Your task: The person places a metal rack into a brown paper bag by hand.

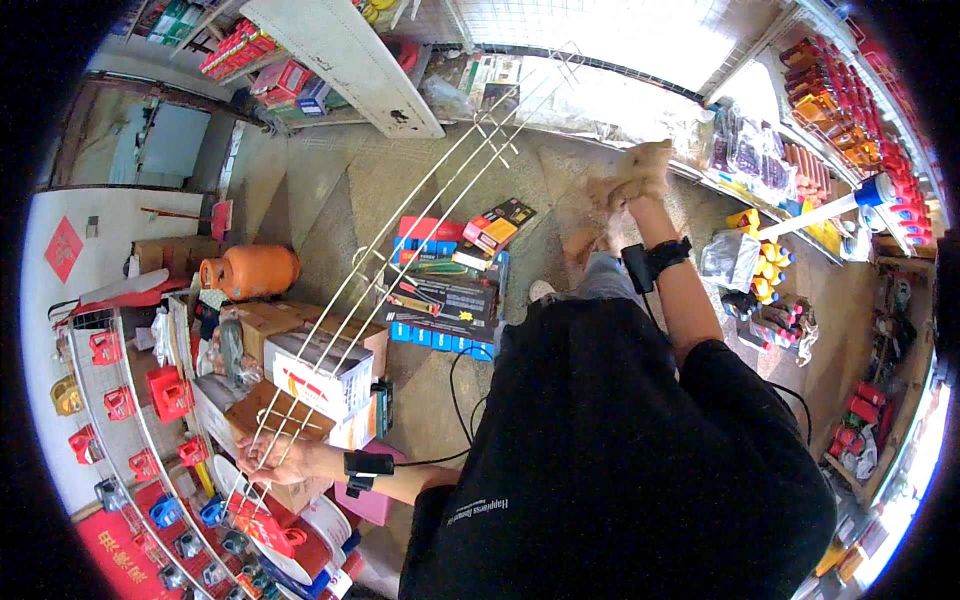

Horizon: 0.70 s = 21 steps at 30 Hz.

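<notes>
My left hand (pixel 272 458) is closed on a long white wire rack (pixel 387 268), which rises diagonally toward the top middle. My right hand (pixel 632 190) is stretched forward near the white ledge (pixel 680 130), its fingers wrapped on a brown cloth (pixel 648 160) that hides most of them. Beside my left hand are cardboard cartons (pixel 285 320), a white printed box (pixel 318 377) and a hanging grid of red and blue jugs (pixel 118 402). Below the rack lie dark flat boxes (pixel 450 295) and blue packs on the floor.
An orange gas cylinder (pixel 250 270) is at the left. A tall white board (pixel 340 65) stands at the top. Shelves of red and orange bottles (pixel 830 120) line the right, with yellow bottles (pixel 768 270) and bags on the floor below. A pink stool (pixel 365 510) is near my left arm.
</notes>
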Each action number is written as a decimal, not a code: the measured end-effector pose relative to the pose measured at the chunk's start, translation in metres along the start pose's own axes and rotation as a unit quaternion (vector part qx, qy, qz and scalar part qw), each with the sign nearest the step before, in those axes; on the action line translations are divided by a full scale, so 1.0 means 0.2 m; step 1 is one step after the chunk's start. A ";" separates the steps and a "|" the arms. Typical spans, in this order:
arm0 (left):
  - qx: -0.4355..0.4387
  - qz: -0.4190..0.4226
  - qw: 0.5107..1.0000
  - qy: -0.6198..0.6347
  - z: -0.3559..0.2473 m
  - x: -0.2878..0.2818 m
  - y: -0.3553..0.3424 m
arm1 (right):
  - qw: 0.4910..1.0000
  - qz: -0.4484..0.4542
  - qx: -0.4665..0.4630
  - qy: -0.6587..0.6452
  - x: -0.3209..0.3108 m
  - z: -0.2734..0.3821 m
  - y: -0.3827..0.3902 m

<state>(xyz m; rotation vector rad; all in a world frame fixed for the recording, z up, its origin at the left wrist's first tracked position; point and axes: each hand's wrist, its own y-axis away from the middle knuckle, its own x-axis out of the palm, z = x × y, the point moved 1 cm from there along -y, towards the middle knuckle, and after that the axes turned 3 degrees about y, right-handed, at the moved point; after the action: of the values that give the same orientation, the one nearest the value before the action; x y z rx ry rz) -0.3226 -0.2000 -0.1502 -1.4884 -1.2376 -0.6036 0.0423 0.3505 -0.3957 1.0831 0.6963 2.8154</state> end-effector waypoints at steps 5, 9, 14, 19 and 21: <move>-0.040 0.012 0.998 0.050 -0.02 -0.14 0.06 | 0.973 0.189 0.062 0.119 0.19 -0.15 0.20; -0.053 0.033 0.997 0.047 0.11 -0.34 0.19 | 0.961 0.247 -0.013 0.126 0.29 -0.07 0.13; -0.137 -0.104 0.984 -0.040 0.44 -0.61 0.53 | 0.953 0.267 -0.100 0.099 0.28 0.17 0.06; -0.204 -0.429 0.875 -0.099 0.57 -0.95 0.83 | 0.945 0.290 -0.135 0.068 0.21 0.28 0.10; -0.222 -0.454 0.849 -0.153 0.70 -0.91 0.91 | 0.942 0.288 -0.162 0.063 0.14 0.34 0.10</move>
<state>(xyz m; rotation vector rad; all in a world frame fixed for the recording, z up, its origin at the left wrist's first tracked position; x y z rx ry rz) -0.2499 -0.1234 -0.4230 -1.3166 -2.1902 -1.3874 0.0677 0.3655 -0.3243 1.2018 -0.1268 3.3278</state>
